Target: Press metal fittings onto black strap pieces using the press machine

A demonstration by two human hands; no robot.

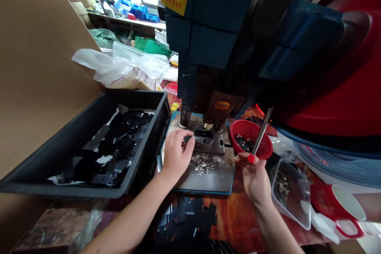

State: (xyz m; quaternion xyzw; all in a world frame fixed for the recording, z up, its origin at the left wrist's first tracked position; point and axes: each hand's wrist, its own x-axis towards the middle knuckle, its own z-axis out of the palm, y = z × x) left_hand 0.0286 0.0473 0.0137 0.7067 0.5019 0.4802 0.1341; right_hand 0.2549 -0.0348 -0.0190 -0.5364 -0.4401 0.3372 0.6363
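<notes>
My left hand (177, 151) is at the left side of the round die (205, 139) of a blue press (205, 39). Its thumb and fingers are closed on a small black piece (187, 139), mostly hidden by the fingers. Another flat black strip (204, 133) appears to lie on the die, under the press head. My right hand (255, 176) is closed around the red-tipped end of a metal lever (262, 131), which slants up to the right. Small shiny metal parts (202, 163) lie scattered on the press's base plate (202, 182), in front of the die.
A black bin (149, 143) of black pieces stands left. More black pieces (187, 216) lie at the front edge. On the right are a red bowl (264, 149), a clear tray (297, 206) of small metal parts and a red mug (333, 202). Plastic bags (127, 63) lie behind.
</notes>
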